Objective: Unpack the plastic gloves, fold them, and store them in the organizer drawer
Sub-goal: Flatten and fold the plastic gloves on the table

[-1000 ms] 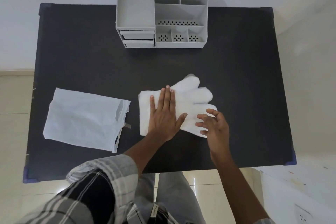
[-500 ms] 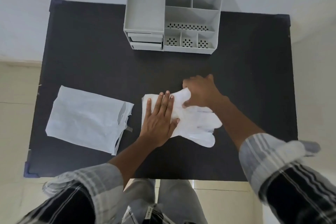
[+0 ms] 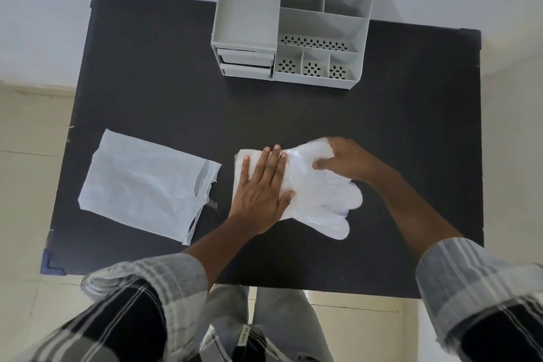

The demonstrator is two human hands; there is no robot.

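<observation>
A stack of clear plastic gloves (image 3: pixel 320 200) lies flat in the middle of the black table (image 3: pixel 152 73), fingers pointing right. My left hand (image 3: pixel 263 185) presses flat on the cuff end, fingers spread. My right hand (image 3: pixel 345 163) pinches the far top edge of the gloves and folds it toward me. The empty white plastic packet (image 3: pixel 144 185) lies to the left of the gloves. The grey organizer (image 3: pixel 293 20) stands at the table's far edge, with two closed drawers (image 3: pixel 245 63) at its lower left.
The organizer has open compartments on top and small perforated bins at its front right. The table's edges drop to a tiled floor on the left and near sides. A white wall runs behind the table.
My right hand has moved from the gloves' near side to their far top edge and gripped it. My left hand stays pressed on the cuff end. The camera has come closer.
</observation>
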